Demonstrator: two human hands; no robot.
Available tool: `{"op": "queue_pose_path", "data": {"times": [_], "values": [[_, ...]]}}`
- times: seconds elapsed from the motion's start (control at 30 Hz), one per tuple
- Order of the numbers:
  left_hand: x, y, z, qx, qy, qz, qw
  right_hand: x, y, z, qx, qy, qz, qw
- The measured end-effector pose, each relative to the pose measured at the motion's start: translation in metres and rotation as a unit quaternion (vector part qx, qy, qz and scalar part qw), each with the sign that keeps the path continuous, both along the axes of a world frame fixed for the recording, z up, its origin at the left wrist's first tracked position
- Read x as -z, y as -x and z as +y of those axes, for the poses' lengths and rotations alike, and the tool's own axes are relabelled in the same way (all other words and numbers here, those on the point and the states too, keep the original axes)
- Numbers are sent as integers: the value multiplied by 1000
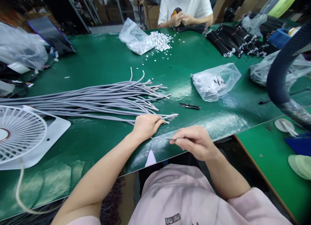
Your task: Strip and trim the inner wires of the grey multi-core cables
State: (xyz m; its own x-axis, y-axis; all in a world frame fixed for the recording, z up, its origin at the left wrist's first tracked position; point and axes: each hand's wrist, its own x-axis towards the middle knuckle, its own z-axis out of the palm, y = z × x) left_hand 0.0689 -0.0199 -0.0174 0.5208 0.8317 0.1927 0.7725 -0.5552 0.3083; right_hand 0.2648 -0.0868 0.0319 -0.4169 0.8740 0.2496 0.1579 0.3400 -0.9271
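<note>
My left hand (147, 126) is closed round the end of a grey cable, whose pale stripped wires (172, 116) stick out past the fingers. Close by on the right, my right hand (194, 140) pinches a thin dark tool; only its tip (170, 139) shows, so its kind is unclear. Behind my left hand, a bundle of grey cables (97, 100) stretches from the left edge, frayed light ends pointing right. A pair of small black thread snips (189, 106) lies on the green table beyond my right hand.
A clear bag of white pieces (209, 84) lies beyond the snips. Farther back, small white parts (160, 40) spill from another bag. A white fan (21, 134) stands at left, a dark hose (279, 76) at right. Across the table (97, 63) sits a person (186, 11) near black cable bundles (233, 40).
</note>
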Motion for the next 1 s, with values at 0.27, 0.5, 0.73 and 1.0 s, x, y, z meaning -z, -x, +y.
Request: {"op": "queue_pose_path", "data": {"times": [0.27,0.5,0.73,1.0], "values": [[-10,2,-4,-2,20,-32,999,20,-26,14,131,-100,-312,936],[-12,1,-5,9,5,-9,1000,25,-19,20,135,-93,-411,897],[-8,2,-5,19,-34,15,999,25,-15,26,117,-92,-395,906],[-8,2,-3,12,22,-31,999,40,1,34,133,-25,-225,965]]}}
